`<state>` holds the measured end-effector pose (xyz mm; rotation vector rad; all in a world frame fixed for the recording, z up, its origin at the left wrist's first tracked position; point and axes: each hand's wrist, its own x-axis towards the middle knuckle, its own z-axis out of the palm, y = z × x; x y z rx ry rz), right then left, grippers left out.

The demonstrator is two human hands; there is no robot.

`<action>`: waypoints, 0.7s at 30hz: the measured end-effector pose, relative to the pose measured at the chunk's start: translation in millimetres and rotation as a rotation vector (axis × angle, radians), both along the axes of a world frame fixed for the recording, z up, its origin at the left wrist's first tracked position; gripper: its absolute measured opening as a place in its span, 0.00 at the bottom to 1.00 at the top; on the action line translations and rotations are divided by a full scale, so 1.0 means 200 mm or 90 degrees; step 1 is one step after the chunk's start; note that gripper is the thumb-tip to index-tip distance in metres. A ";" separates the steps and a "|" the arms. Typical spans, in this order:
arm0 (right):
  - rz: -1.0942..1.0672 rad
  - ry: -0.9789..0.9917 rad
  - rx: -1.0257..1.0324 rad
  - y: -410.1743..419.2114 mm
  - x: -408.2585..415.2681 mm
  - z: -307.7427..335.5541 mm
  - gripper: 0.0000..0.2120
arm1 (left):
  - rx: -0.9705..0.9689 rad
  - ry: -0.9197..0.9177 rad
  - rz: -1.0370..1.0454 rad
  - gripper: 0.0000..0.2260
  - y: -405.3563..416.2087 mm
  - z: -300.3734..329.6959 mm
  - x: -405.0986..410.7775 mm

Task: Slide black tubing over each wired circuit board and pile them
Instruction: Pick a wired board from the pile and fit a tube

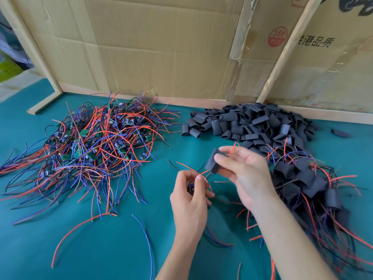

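Right hand [240, 174], just right of centre in the frame, pinches a short flattened piece of black tubing [212, 161] between thumb and fingertips; the sleeve looks matte and rubbery, slightly blurred, tilted with its open end toward the lower left. Left hand [190, 196], lower centre, has its fingers curled round a small wired circuit board [191, 186]; I see only a dark sliver of it between the fingers, with thin red leads arcing up from it toward the sleeve. I cannot tell whether those leads have entered the tube.

Working from the largest thing down: a teal cloth table [113, 249] fills the lower frame, smooth and felt-like. Behind it, across the top, stands a wall of creased brown cardboard [161, 47] braced with pale wooden battens [282, 51], bearing a red round sticker and dark printed characters at upper right.

At centre left lies a broad tangled heap of bare boards [96, 142], small green rectangles buried in glossy red, blue and black wires that fan outward. At upper right, against the cardboard, sits a mound of loose black tubing pieces [258, 124], short, flat-pressed and dull. Below that, along the right edge, lies the pile of sleeved boards [306, 178], black wraps with wires trailing toward the lower right. One stray tube [341, 133] rests apart at far right.
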<state>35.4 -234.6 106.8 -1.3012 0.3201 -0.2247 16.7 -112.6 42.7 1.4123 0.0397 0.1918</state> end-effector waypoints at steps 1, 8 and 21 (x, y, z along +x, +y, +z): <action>0.002 0.006 0.004 0.03 -0.01 -0.03 0.10 | -0.004 0.002 -0.020 0.06 0.00 0.00 0.00; -0.046 -0.027 0.046 0.06 -0.01 -0.13 0.09 | -0.003 -0.016 -0.133 0.14 0.01 -0.01 -0.01; -0.094 -0.066 -0.081 0.00 -0.02 -0.17 0.10 | -0.026 -0.002 -0.049 0.08 0.01 -0.01 0.00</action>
